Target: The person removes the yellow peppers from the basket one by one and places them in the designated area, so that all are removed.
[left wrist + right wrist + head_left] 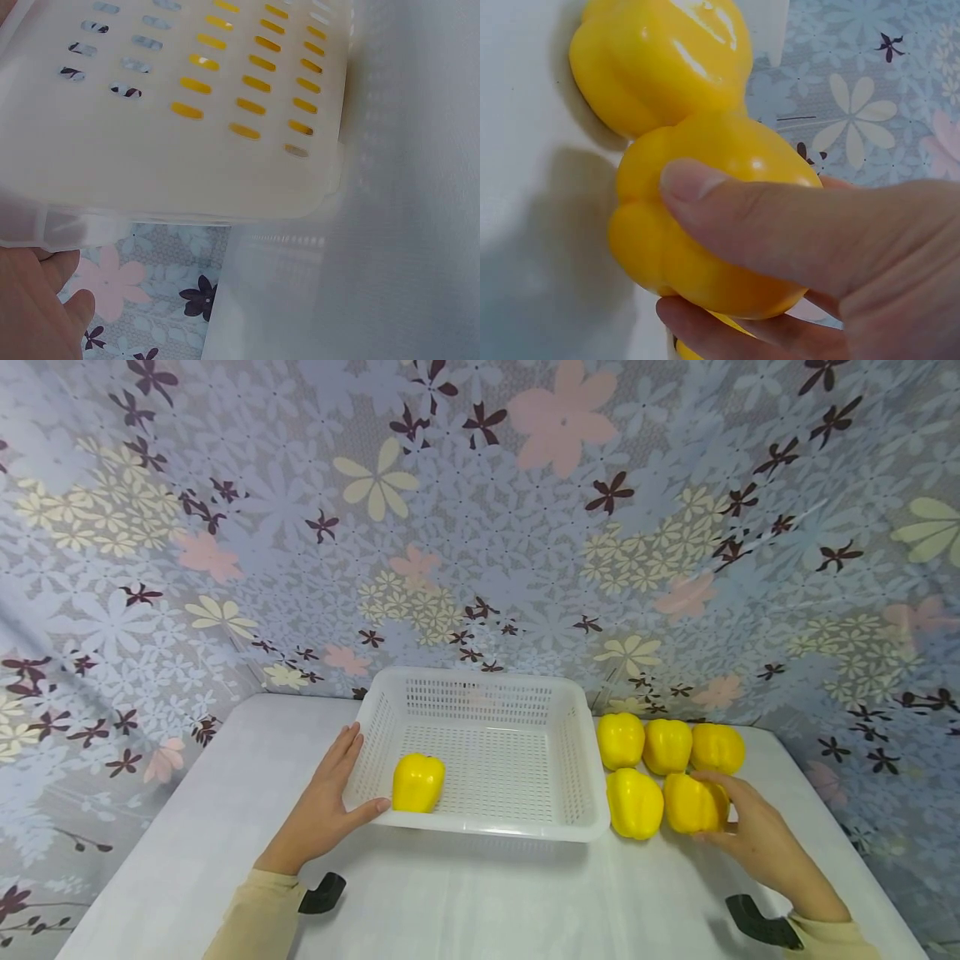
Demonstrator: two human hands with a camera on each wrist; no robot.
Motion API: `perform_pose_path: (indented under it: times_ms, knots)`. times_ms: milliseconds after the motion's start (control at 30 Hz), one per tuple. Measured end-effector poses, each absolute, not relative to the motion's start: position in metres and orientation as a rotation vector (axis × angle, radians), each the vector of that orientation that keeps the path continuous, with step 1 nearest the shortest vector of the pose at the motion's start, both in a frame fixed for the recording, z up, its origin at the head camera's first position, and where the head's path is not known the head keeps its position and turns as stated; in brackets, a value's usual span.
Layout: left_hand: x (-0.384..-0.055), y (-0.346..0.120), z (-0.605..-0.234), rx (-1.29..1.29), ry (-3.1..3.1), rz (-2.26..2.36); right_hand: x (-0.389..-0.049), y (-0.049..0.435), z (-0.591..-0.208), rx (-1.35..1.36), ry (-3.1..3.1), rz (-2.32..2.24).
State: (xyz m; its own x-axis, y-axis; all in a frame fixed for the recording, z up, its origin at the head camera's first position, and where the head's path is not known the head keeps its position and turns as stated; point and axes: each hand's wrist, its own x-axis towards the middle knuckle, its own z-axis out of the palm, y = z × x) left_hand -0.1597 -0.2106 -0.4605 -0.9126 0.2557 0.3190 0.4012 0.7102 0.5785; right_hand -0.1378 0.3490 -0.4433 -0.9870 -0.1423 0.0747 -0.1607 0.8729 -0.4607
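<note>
My right hand point(761, 831) grips a yellow bell pepper point(693, 803) at the near right of a group. In the right wrist view the thumb point(697, 184) lies across this pepper point(727, 240), with fingers on its other side. Another yellow pepper point(660, 60) touches it there. My left hand point(318, 814) rests at the near left corner of a white plastic basket point(495, 825), thumb on the front rim and fingers spread along the left side. Inside the basket, at its near left, stands one yellow pepper point(417, 781); the left wrist view shows yellow through the slots.
Several more yellow peppers point(621, 741) stand close together beside the basket's right wall. A white table point(480, 893) lies under everything. Flowered cloth point(480, 527) hangs behind the table and at both sides. Black straps point(761, 927) are at both wrists.
</note>
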Motion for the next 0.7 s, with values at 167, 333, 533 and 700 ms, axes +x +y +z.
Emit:
perform_pose_path:
  times_ms: [167,333,533,700]
  knots:
    - [-0.1596,-0.2108,-0.4605,-0.527,-2.702,-0.989,-0.1393,0.3489,-0.4460,0.232,-3.030,0.731]
    - [-0.1594,-0.2106,-0.4597,-0.517,-2.713,-0.985,-0.1393,0.3493,-0.4485,0.251,-3.030,0.746]
    - [-0.1590,-0.2100,-0.4588,-0.504,-2.720,-0.984,-0.1401,0.3509,-0.4505,0.293,-3.021,0.784]
    - [-0.1586,-0.2096,-0.4576,-0.507,-2.717,-0.992,-0.1408,0.3509,-0.4522,0.288,-3.029,0.805]
